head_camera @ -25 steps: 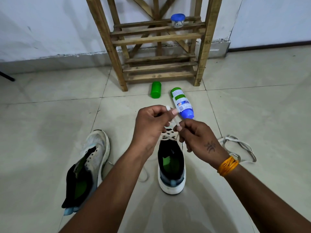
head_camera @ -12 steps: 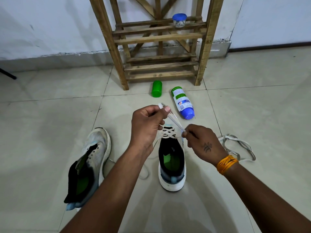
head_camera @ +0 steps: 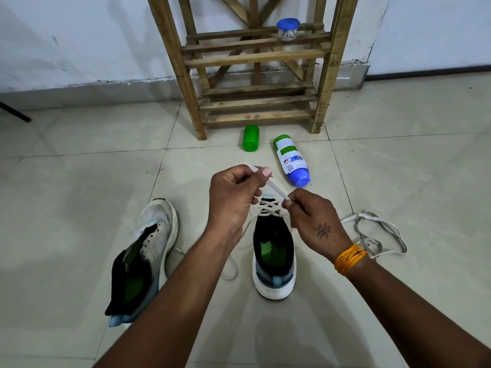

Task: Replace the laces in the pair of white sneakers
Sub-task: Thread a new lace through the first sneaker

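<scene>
A white sneaker [head_camera: 273,258] stands on the tiled floor in the middle, toe away from me, with a white lace [head_camera: 276,189] crossed through its lower eyelets. My left hand [head_camera: 232,197] pinches the lace near its tip above the toe. My right hand [head_camera: 313,217] pinches the same lace lower down, close to the right eyelets. The lace runs taut between the two hands. The second white sneaker [head_camera: 148,248] lies tilted to the left, without laces. A loose lace [head_camera: 377,235] lies in loops on the floor to the right.
A wooden rack [head_camera: 255,59] stands against the wall ahead, with a small blue-lidded jar [head_camera: 287,29] on a shelf. A green cap [head_camera: 250,137] and a white-and-blue bottle [head_camera: 292,160] lie on the floor in front of it.
My hands have drawn apart, the left up and leftward, the right down toward the eyelets, pulling the lace straight between them.
</scene>
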